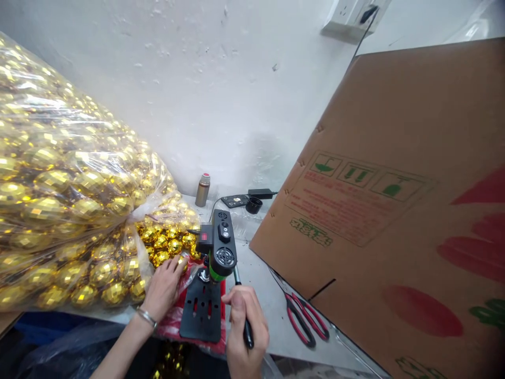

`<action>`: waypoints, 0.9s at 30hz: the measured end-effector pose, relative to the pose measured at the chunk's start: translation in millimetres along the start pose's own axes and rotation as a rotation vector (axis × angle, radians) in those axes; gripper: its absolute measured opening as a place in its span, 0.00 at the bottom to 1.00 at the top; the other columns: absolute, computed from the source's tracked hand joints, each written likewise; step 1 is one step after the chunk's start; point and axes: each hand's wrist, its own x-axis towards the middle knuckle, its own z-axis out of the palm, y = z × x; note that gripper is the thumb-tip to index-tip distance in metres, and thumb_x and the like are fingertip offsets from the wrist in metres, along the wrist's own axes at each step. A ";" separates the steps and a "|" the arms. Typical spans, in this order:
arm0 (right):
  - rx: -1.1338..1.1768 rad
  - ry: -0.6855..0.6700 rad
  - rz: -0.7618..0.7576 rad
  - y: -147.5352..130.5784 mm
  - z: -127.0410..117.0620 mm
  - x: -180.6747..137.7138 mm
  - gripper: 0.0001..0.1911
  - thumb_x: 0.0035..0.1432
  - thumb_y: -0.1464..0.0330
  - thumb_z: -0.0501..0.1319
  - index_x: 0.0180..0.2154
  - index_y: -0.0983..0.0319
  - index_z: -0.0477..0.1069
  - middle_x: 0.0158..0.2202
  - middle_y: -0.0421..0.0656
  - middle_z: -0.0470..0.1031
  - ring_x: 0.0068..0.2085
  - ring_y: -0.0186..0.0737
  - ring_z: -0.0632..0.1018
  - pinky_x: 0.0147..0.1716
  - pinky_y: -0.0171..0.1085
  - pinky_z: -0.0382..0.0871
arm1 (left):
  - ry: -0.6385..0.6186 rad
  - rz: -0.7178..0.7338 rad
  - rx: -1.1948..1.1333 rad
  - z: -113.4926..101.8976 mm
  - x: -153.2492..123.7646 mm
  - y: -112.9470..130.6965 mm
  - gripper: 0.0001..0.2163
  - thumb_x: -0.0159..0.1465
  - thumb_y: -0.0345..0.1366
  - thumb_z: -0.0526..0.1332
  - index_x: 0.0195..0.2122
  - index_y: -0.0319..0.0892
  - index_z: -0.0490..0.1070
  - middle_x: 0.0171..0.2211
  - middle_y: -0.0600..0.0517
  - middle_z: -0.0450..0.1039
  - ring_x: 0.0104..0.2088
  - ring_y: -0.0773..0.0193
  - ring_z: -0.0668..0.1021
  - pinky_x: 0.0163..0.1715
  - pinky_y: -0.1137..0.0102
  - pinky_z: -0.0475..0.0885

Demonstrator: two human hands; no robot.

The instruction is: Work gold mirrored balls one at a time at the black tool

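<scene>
My left hand [164, 284], with a metal bangle at its wrist, reaches to the mouth of a large clear bag. Its fingers curl round a shiny gold faceted ball [182, 260], partly hidden by them. In front of me stands a small black bench drill press [224, 245] on a slotted black base plate [202, 310]. My right hand [248, 326] is closed round the black grip of its lever handle [248, 335], to the right of the base. Red plastic sheeting [173, 323] lies under the machine. More loose gold balls [161, 241] lie behind my left hand.
The bulging clear bag of gold balls [71, 184] fills the left side. A big cardboard box [379, 105] leans in at the right, with red-handled scissors [305, 318] beside it. Behind the machine are a small bottle [202, 190], a black adapter [260, 193] and a black cup-shaped part [253, 205].
</scene>
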 end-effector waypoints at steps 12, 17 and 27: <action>-0.013 -0.007 0.000 -12.8 -5.8 18.8 0.15 0.71 0.75 0.51 0.31 0.59 0.67 0.27 0.37 0.70 0.29 0.29 0.74 0.30 0.27 0.69 | -0.059 -0.283 -0.551 -38.5 9.3 12.6 0.26 0.65 0.49 0.60 0.59 0.39 0.67 0.52 0.41 0.77 0.50 0.47 0.80 0.50 0.55 0.76; -0.021 -0.011 0.000 -16.2 -6.3 28.4 0.15 0.70 0.75 0.52 0.30 0.59 0.66 0.26 0.36 0.70 0.28 0.28 0.73 0.29 0.26 0.67 | -0.168 -0.616 -1.171 -21.1 -38.0 51.0 0.39 0.57 0.67 0.62 0.56 0.38 0.70 0.29 0.53 0.78 0.27 0.59 0.79 0.26 0.68 0.73; -0.026 -0.045 -0.026 -12.6 -10.2 21.7 0.13 0.70 0.76 0.51 0.32 0.59 0.66 0.27 0.36 0.69 0.29 0.28 0.74 0.31 0.26 0.69 | -0.189 -0.593 -1.037 10.7 -35.0 65.0 0.44 0.56 0.66 0.63 0.63 0.35 0.64 0.14 0.60 0.69 0.18 0.57 0.76 0.19 0.68 0.68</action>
